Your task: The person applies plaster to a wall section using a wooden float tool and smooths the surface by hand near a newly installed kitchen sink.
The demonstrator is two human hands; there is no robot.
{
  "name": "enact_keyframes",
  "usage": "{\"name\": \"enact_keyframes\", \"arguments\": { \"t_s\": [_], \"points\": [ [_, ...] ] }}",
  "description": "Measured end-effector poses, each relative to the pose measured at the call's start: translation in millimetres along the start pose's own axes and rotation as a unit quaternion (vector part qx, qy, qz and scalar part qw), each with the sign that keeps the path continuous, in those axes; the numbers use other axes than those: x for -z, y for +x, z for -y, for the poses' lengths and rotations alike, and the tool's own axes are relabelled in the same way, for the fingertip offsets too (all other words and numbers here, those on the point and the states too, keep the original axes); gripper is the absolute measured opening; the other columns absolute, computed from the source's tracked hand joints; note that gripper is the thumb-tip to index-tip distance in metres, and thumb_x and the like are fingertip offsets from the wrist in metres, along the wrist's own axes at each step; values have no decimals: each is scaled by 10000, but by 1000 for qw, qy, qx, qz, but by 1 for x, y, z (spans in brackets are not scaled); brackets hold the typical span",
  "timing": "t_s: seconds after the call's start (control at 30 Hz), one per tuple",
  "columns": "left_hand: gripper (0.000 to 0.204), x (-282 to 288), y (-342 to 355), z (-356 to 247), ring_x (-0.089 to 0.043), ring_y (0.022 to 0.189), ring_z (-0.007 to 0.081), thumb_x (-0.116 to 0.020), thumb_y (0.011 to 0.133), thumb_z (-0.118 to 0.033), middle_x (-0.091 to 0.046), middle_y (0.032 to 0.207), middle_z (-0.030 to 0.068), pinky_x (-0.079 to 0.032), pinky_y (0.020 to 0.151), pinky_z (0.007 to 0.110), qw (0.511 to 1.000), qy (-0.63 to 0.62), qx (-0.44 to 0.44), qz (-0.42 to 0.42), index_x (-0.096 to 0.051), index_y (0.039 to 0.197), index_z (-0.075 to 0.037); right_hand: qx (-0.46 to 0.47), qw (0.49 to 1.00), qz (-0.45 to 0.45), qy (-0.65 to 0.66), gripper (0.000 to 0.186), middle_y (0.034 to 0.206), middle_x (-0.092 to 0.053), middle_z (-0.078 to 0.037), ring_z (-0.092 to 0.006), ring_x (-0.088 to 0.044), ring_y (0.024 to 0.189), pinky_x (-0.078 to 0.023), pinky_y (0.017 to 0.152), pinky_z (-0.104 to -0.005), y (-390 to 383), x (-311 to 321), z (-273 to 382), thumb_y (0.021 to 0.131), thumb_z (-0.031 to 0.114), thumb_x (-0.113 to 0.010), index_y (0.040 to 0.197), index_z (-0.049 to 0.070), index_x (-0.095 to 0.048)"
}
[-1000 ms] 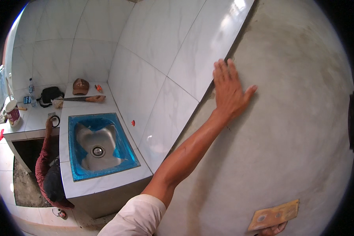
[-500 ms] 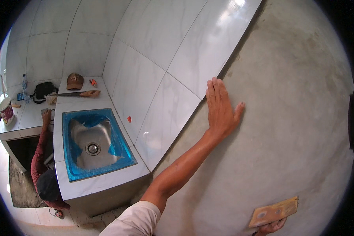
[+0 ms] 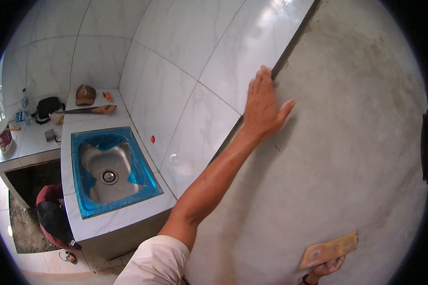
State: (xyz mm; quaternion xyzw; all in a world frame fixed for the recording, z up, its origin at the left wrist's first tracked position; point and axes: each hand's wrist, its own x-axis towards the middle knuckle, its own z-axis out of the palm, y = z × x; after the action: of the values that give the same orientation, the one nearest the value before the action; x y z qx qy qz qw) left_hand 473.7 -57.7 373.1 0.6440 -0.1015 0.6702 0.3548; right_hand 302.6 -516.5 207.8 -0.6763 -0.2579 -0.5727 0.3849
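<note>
L head cam, fisheye, downward view, grey wall [image 3: 337, 156] nr R, sink [image 3: 121, 156] farther L.

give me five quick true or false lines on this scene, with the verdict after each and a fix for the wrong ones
1. The right hand holds a yellowish board. True.
2. The left hand is inside the sink. False: it is up at the bare wall, by the edge of the tiles.
3. Blue film lines the rim of the sink. True.
4. The cap hangs on the wall. False: it lies on the counter, behind the sink.
5. The bottle stands to the left of the black bag. True.
</note>
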Motion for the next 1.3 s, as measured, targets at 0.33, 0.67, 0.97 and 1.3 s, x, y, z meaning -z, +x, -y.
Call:
{"name": "enact_keyframes", "arguments": {
  "t_s": [0.33, 0.67, 0.97, 1.3],
  "points": [
    [939, 16, -18, 13, -130, 1453, 417, -604, 901, -378, -124, 1539, 320, -148, 1188, 471, 997, -14, -45, 67, -36, 1490, 83, -27, 999, 20, 4, 516, 1132, -543, -152, -239, -548, 1020, -461, 886, -382, 1, 6, -3, 943, 375, -492, 1174, -84, -534],
    [929, -17, 92, -19, -66, 1460, 423, -507, 945, -476, -96, 1542, 321, -108, 1193, 469, 994, 33, -91, 49, -22, 1479, 109, -219, 961, -164, 37, 539, 983, -624, -209, -348, -619, 799, -528, 701, -440, 4, -5, 13, 948, 457, -524, 1095, -55, -604],
    [974, -46, 200, -50, -73, 1460, 423, -498, 931, -548, -111, 1545, 317, -109, 1194, 454, 992, 41, -113, 39, -49, 1473, 125, -29, 989, -70, -130, 514, 921, -638, -211, -376, -615, 740, -526, 658, -452, -7, -6, -4, 947, 470, -531, 1058, -22, -630],
    [961, -58, 320, -55, -319, 1398, 390, -465, 925, -605, -323, 1496, 277, -250, 1149, 411, 987, -16, -153, 35, -81, 1504, 59, -84, 987, -94, -95, 511, 946, -630, -208, -370, -611, 765, -522, 678, -449, -1, -18, -3, 952, 465, -521, 1078, -20, -618]
  ]
}}
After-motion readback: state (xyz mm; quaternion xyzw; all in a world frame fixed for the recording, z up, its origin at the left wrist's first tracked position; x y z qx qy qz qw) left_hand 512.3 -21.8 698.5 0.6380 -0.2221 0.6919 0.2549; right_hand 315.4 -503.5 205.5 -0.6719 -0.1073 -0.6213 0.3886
